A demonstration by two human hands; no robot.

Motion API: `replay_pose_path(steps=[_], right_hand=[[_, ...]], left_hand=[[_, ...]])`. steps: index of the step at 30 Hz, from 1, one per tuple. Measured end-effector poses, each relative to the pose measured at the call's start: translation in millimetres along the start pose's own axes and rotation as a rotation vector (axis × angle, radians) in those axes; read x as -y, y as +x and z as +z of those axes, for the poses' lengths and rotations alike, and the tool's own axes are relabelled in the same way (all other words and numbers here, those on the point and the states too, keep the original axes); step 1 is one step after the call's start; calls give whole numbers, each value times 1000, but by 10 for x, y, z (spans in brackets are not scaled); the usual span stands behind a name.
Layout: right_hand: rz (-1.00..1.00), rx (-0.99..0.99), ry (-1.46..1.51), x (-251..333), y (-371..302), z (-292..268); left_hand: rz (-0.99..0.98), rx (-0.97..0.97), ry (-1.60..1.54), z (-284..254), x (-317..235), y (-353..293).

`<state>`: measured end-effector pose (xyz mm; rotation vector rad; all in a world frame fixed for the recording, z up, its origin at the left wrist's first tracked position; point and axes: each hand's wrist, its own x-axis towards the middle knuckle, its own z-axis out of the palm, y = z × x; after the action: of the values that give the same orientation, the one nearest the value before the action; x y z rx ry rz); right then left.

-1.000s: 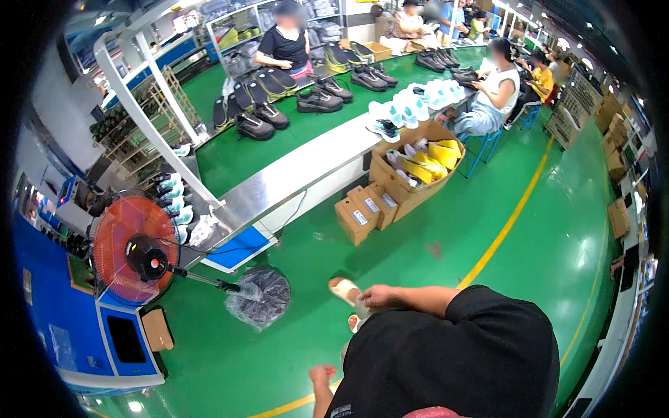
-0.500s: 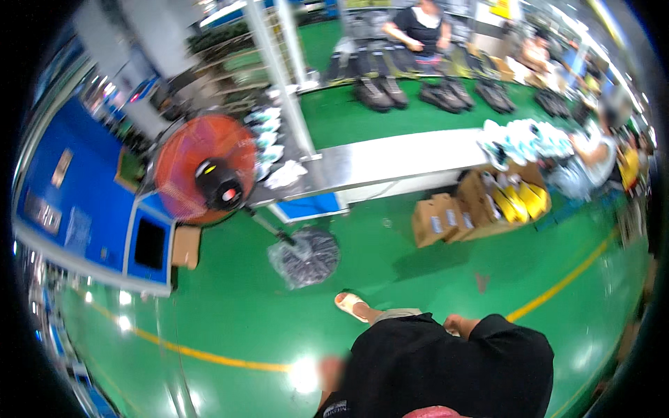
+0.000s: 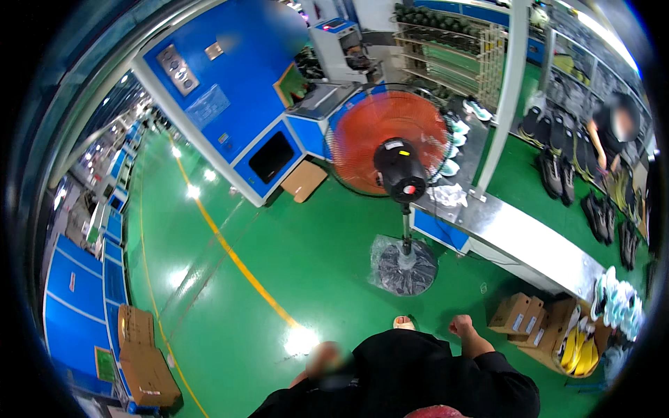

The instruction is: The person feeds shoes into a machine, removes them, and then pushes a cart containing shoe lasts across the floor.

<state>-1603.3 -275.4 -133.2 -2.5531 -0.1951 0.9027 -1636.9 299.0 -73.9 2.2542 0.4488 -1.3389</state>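
My left hand [image 3: 324, 359] hangs beside my body at the lower middle, smeared so that its fingers cannot be made out. My right hand [image 3: 460, 324] shows to the right of my foot, its fingers curled in, with nothing seen in them. Both hands are over the green floor [image 3: 251, 348] and touch no object that I can see. Ahead stands a pedestal fan [image 3: 398, 169] with an orange-red face and black motor, its round base [image 3: 411, 272] wrapped in clear plastic.
A metal bench [image 3: 529, 240] runs to the right, with pale shoes [image 3: 617, 299] on its end. Cardboard boxes [image 3: 512, 312] and yellow shoe forms [image 3: 577, 352] sit below. A blue machine [image 3: 230, 90] stands left of the fan; brown cartons [image 3: 143, 362] lie far left. A person [image 3: 613, 129] works behind the bench.
My view has swung to the left, so the fan and bench now sit further right. The aisle and cartons on the left have come into view. My right hand shows more fully.
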Motion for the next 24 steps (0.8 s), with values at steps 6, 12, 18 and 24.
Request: replay_pose_path(steps=[6,12,18,24], right_hand=[[199,-82,593,745,725,-367],[-516,337,1196,1060,1354,64],[-172,887,1645,1843,1996,34],[6,493,-242,4226,2911,-458]], left_hand=[[655,-238,-350,-778,-1444,-427],[540,-545,-520,-1113,-397,-563],[104,-802,-579,81,2236,-679],[-317,-230,-1,105,3830,-941]])
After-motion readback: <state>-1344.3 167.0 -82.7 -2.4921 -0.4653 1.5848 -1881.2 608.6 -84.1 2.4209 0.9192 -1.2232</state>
